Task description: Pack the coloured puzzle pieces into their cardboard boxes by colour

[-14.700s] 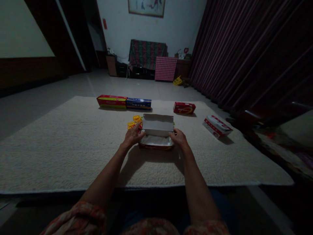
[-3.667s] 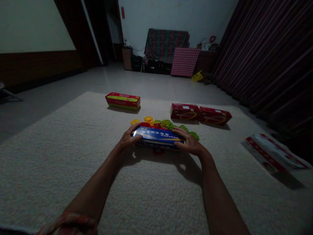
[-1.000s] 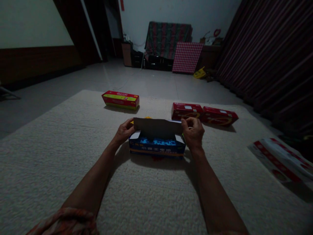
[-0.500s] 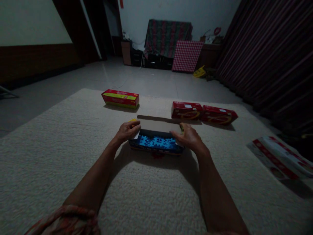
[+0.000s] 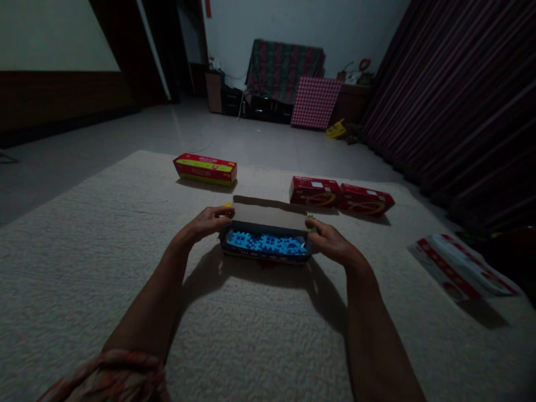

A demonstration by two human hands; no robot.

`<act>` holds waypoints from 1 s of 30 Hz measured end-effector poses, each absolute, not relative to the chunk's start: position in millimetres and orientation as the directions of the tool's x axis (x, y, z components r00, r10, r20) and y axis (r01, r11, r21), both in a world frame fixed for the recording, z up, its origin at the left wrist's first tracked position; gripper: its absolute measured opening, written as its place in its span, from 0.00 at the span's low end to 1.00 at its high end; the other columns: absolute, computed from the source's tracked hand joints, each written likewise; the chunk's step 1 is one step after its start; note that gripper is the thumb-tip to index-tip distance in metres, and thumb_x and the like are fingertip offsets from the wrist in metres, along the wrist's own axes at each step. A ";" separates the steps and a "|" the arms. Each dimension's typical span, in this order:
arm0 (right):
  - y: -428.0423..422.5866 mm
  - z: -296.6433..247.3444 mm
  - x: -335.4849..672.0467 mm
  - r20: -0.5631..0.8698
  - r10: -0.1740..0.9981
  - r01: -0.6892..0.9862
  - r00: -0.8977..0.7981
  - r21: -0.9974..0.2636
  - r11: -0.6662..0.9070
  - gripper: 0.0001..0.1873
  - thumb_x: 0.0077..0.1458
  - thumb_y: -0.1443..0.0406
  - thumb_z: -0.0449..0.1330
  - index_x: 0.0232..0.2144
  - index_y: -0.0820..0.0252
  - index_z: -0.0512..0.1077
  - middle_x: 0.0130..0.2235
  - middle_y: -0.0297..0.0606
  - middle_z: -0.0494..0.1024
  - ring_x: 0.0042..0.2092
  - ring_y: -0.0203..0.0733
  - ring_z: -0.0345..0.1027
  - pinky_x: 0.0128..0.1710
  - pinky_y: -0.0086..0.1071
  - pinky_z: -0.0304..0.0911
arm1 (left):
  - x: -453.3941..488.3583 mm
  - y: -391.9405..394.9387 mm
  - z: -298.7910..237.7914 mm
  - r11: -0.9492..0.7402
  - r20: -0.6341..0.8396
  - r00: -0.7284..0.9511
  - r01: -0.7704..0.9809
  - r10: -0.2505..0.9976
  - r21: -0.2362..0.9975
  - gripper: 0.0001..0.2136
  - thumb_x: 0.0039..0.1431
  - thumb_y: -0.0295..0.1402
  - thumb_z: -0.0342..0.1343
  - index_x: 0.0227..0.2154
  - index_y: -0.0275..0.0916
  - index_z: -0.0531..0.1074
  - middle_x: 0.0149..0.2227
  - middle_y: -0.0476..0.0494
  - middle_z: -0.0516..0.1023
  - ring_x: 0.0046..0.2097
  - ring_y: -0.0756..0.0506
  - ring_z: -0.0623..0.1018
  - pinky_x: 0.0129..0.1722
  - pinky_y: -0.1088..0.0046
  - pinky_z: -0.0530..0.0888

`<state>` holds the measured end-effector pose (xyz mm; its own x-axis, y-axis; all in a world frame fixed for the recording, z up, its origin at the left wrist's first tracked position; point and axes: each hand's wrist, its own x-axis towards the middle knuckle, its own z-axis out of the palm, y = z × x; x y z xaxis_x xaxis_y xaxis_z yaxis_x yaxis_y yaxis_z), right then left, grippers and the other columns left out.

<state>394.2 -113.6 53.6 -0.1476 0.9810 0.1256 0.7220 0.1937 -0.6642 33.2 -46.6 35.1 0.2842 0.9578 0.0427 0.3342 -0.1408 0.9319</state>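
Observation:
A long dark cardboard box [image 5: 259,257] with its lid [image 5: 270,216] raised at the back rests on the pale quilted mat. Blue interlocking plastic pieces [image 5: 268,242] lie inside it, some with window-like frames. At the box's left end, my left hand [image 5: 208,221] is closed, fingers and thumb pinching near the lid's corner. My right hand [image 5: 328,239] grips the opposite end, thumb low and fingers along the lid's edge. Small bits of yellow and green show beside the fingers; what they belong to is hidden.
Beyond the box stand a red and yellow-green carton [image 5: 205,170] on the left and two dark red cartons [image 5: 315,192] [image 5: 366,200] on the right. A red and white package [image 5: 460,268] lies at far right on the mat [image 5: 251,335]. Curtains [image 5: 444,95] hang along the right side.
The white end flaps seen under my hands no longer stand out at the corners. My hands have shifted slightly outward, and more of the blue pieces shows. The view has moved a little.

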 end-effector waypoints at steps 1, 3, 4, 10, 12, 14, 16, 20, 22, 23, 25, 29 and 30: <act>-115.4 53.0 397.6 0.059 0.988 0.664 -0.140 -0.735 0.138 0.16 0.52 0.62 0.54 0.43 0.55 0.74 0.33 0.34 0.79 0.31 0.41 0.73 0.30 0.32 0.69 | 30.4 -46.9 37.4 -0.120 0.028 0.294 0.300 0.956 0.946 0.16 0.45 0.39 0.63 0.38 0.38 0.82 0.34 0.42 0.83 0.33 0.42 0.79 0.28 0.70 0.73; -119.5 52.9 402.5 -0.058 0.990 0.521 -0.131 -0.853 0.019 0.17 0.53 0.59 0.57 0.45 0.55 0.74 0.35 0.35 0.79 0.32 0.41 0.74 0.29 0.33 0.71 | 26.1 -48.6 41.6 -0.074 -0.002 0.299 0.243 0.954 0.967 0.16 0.44 0.38 0.63 0.37 0.37 0.82 0.33 0.41 0.83 0.31 0.44 0.79 0.27 0.70 0.73; -121.3 53.0 404.4 -0.092 0.988 0.452 -0.124 -0.892 -0.026 0.19 0.52 0.58 0.59 0.47 0.55 0.74 0.37 0.37 0.80 0.34 0.43 0.75 0.29 0.34 0.72 | 24.5 -49.7 43.3 -0.051 -0.017 0.291 0.224 0.956 0.973 0.18 0.43 0.38 0.63 0.38 0.37 0.82 0.35 0.40 0.83 0.31 0.44 0.79 0.27 0.70 0.74; -121.7 48.5 418.1 -0.140 0.990 0.432 -0.027 -0.895 -0.115 0.30 0.46 0.53 0.69 0.50 0.60 0.74 0.43 0.46 0.80 0.38 0.46 0.75 0.34 0.36 0.73 | 18.3 -51.6 44.6 -0.110 -0.009 0.295 0.386 0.956 0.916 0.26 0.44 0.40 0.63 0.49 0.35 0.79 0.49 0.33 0.82 0.41 0.39 0.82 0.35 0.65 0.78; -119.3 47.4 421.2 -0.026 0.998 0.589 0.058 -0.806 -0.055 0.25 0.44 0.54 0.70 0.43 0.60 0.76 0.41 0.46 0.80 0.41 0.49 0.74 0.37 0.38 0.71 | 15.8 -49.4 42.7 -0.203 0.065 0.266 0.533 0.962 0.821 0.25 0.46 0.40 0.63 0.47 0.36 0.80 0.49 0.33 0.82 0.45 0.37 0.81 0.40 0.62 0.78; -118.7 48.7 420.7 0.137 0.986 0.747 0.094 -0.665 0.020 0.18 0.43 0.56 0.70 0.35 0.59 0.77 0.41 0.45 0.79 0.43 0.50 0.73 0.41 0.39 0.70 | 13.5 -47.2 40.6 -0.283 0.165 0.236 0.665 0.958 0.691 0.22 0.46 0.39 0.63 0.46 0.37 0.80 0.46 0.36 0.82 0.45 0.38 0.80 0.41 0.62 0.78; -120.8 52.3 416.4 0.209 0.976 0.840 0.063 -0.539 0.061 0.11 0.44 0.59 0.69 0.29 0.57 0.76 0.38 0.42 0.78 0.42 0.49 0.73 0.41 0.37 0.68 | 12.7 -46.4 39.1 -0.343 0.227 0.258 0.715 0.939 0.609 0.19 0.47 0.38 0.62 0.44 0.39 0.81 0.42 0.39 0.82 0.40 0.41 0.80 0.39 0.64 0.77; -128.5 60.7 401.5 0.113 0.994 0.841 0.003 -0.538 0.059 0.06 0.52 0.64 0.62 0.34 0.56 0.75 0.30 0.35 0.78 0.32 0.42 0.73 0.34 0.32 0.63 | 18.4 -48.9 38.1 -0.358 0.188 0.316 0.666 0.930 0.654 0.15 0.54 0.36 0.56 0.42 0.38 0.81 0.34 0.42 0.81 0.29 0.47 0.77 0.30 0.71 0.74; -130.6 62.5 393.7 0.084 0.996 0.827 0.004 -0.561 0.044 0.10 0.55 0.64 0.61 0.41 0.58 0.75 0.27 0.33 0.78 0.30 0.41 0.72 0.32 0.31 0.62 | 22.8 -49.7 37.6 -0.365 0.185 0.329 0.650 0.926 0.666 0.16 0.56 0.35 0.54 0.43 0.37 0.81 0.33 0.42 0.81 0.29 0.48 0.77 0.29 0.72 0.73; -130.8 62.6 390.1 0.076 0.997 0.830 0.014 -0.557 0.031 0.12 0.55 0.64 0.61 0.43 0.58 0.74 0.27 0.34 0.79 0.30 0.41 0.73 0.31 0.31 0.62 | 24.6 -49.5 37.0 -0.374 0.193 0.335 0.647 0.922 0.665 0.16 0.56 0.36 0.55 0.43 0.37 0.81 0.33 0.41 0.82 0.30 0.47 0.77 0.30 0.72 0.74; -129.8 60.6 383.9 0.070 0.997 0.848 0.045 -0.530 -0.001 0.14 0.55 0.62 0.63 0.44 0.60 0.73 0.28 0.36 0.79 0.30 0.42 0.73 0.32 0.32 0.62 | 26.9 -47.8 34.7 -0.374 0.200 0.329 0.644 0.923 0.667 0.18 0.55 0.40 0.57 0.44 0.36 0.80 0.34 0.40 0.82 0.32 0.45 0.79 0.31 0.71 0.75; -125.1 51.2 376.6 0.133 0.984 0.873 0.122 -0.486 -0.043 0.15 0.55 0.62 0.64 0.45 0.61 0.74 0.29 0.38 0.80 0.32 0.45 0.74 0.33 0.33 0.63 | 27.3 -42.5 28.1 -0.343 0.195 0.290 0.654 0.937 0.674 0.19 0.53 0.39 0.59 0.46 0.37 0.80 0.34 0.41 0.82 0.33 0.44 0.80 0.32 0.70 0.75; -124.0 48.6 376.2 0.155 0.980 0.872 0.125 -0.489 -0.034 0.18 0.54 0.64 0.64 0.48 0.60 0.74 0.30 0.38 0.80 0.33 0.46 0.75 0.34 0.34 0.64 | 27.1 -41.6 26.8 -0.342 0.195 0.289 0.655 0.937 0.674 0.19 0.53 0.38 0.58 0.46 0.37 0.81 0.35 0.41 0.83 0.33 0.44 0.80 0.32 0.70 0.76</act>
